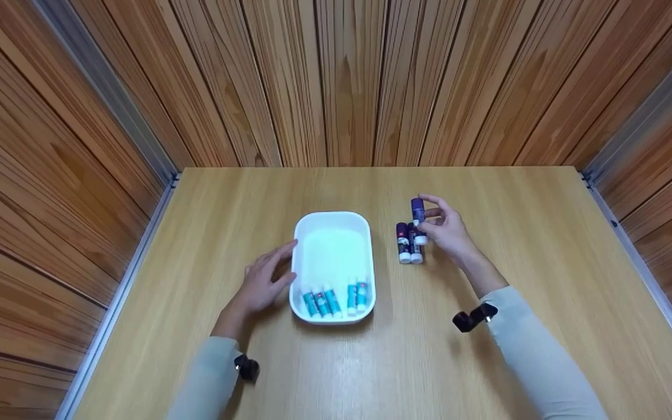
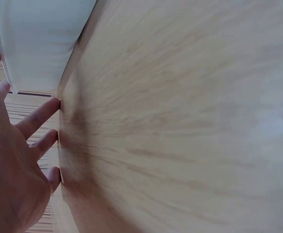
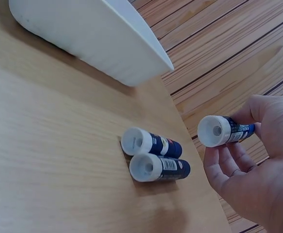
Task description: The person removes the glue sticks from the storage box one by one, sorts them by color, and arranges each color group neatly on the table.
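Between the thumb and fingers of my right hand (image 1: 448, 228) is a purple glue stick (image 1: 418, 211) with a white base, raised off the table. Two more purple glue sticks (image 3: 156, 158) lie side by side on the table just below it. My left hand (image 1: 263, 279) rests at the left side of a white tray (image 1: 333, 219), thumb and a fingertip at its rim, fingers spread. In the left wrist view the other fingertips (image 2: 54, 104) come down at the table. Several teal glue sticks (image 1: 325, 302) lie at the near end inside the tray, in two groups.
The wooden table (image 1: 225, 198) is bounded by wood-plank walls (image 1: 347, 81) at the back and both sides, with metal rails along the side edges. A small black camera is strapped at each wrist, over pale sleeves (image 1: 537, 350).
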Demonstrator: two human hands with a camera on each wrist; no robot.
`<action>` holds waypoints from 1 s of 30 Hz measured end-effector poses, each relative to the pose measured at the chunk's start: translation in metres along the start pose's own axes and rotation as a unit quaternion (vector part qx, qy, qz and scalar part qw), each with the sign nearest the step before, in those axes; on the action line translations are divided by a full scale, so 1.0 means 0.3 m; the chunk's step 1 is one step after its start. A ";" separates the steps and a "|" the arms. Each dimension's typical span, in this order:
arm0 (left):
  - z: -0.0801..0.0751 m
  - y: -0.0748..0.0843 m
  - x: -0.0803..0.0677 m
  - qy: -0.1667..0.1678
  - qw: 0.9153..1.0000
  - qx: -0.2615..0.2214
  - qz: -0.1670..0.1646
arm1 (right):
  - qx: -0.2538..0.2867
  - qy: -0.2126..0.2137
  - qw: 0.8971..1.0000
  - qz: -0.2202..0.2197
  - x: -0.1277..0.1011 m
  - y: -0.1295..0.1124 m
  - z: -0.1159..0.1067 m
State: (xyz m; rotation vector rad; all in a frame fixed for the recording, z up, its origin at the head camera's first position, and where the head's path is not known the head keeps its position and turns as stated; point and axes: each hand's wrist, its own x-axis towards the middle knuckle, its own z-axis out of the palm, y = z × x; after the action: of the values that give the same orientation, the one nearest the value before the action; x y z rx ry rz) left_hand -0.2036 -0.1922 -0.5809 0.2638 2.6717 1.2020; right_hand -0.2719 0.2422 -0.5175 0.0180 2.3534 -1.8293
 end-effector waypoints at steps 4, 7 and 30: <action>0.001 -0.003 0.000 0.000 1.000 -0.003 0.002 | -0.007 0.004 1.000 0.006 -0.003 0.017 -0.017; 0.001 -0.003 -0.001 0.002 1.000 -0.002 0.005 | -0.025 0.008 1.000 0.008 -0.006 0.033 -0.026; 0.003 0.002 -0.003 0.007 1.000 -0.006 0.008 | -0.069 0.006 0.997 0.035 -0.018 0.134 -0.031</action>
State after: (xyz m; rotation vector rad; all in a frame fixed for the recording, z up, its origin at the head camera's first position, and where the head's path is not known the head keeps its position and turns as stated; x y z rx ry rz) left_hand -0.2023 -0.1915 -0.5810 0.2753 2.6774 1.2294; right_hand -0.2634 0.2616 -0.5532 0.0932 2.4490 -1.6353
